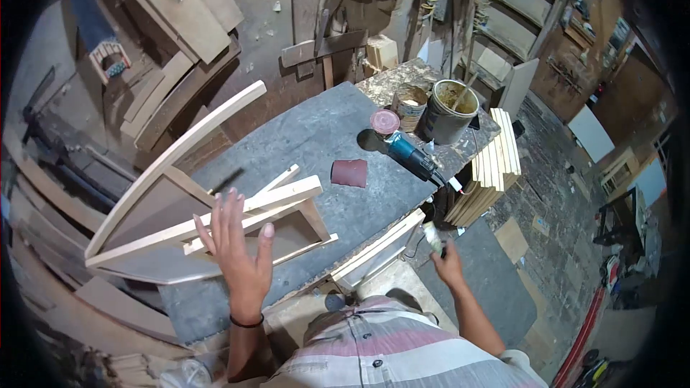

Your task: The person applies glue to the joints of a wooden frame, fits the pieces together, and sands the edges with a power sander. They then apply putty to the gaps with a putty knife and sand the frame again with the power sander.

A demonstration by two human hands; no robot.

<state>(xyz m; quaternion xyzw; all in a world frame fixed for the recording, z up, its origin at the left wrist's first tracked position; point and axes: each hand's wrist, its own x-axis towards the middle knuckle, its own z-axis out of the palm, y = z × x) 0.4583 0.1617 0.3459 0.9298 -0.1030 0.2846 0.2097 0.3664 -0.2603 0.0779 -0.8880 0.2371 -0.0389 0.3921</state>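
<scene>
My left hand [241, 251] is raised with its fingers spread, overlapping a pale wooden frame [287, 195] in this view. That frame has long battens and thin brown panels, and it lies on a dark grey worktable [287, 129]. My right hand [449, 262] is down to the right of the table, fingers closed around the dark handle of a small brush [432, 236] with a whitish head. Beside it, a narrow framed panel [379, 248] leans by the table's near edge. A piece of reddish-brown sandpaper [349, 172] lies curled on the tabletop.
On the table's right are a teal angle grinder [412, 154], a round reddish lid [384, 122], a tin can [410, 109] and a grey bucket [440, 123] with a stick in it. Stacked boards [496, 154] stand beyond the table edge. Curved wood pieces [180, 93] crowd the left.
</scene>
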